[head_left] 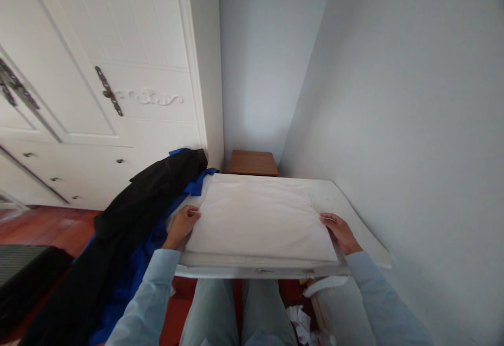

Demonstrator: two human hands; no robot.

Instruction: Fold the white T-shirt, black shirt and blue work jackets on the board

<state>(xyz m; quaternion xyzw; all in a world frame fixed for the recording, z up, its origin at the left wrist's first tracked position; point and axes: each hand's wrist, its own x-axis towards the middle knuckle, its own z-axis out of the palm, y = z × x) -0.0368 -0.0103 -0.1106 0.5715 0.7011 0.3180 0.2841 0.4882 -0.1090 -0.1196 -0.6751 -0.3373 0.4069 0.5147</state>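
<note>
A folded white cloth (258, 217) lies flat on a small white table (354, 215) set against the wall. My left hand (183, 223) rests at the cloth's left edge with its fingers curled on the fabric. At the cloth's right edge lies my right hand (339, 231), fingers touching the fabric. Both sleeves are light blue. Whether either hand pinches the cloth or only presses on it cannot be told.
A black garment (149, 191) and a blue one (137, 262) lie draped to the table's left. A white wardrobe (98, 73) stands at left, a brown stool (253, 163) behind the table. Crumpled white scraps (301, 322) lie on the red floor.
</note>
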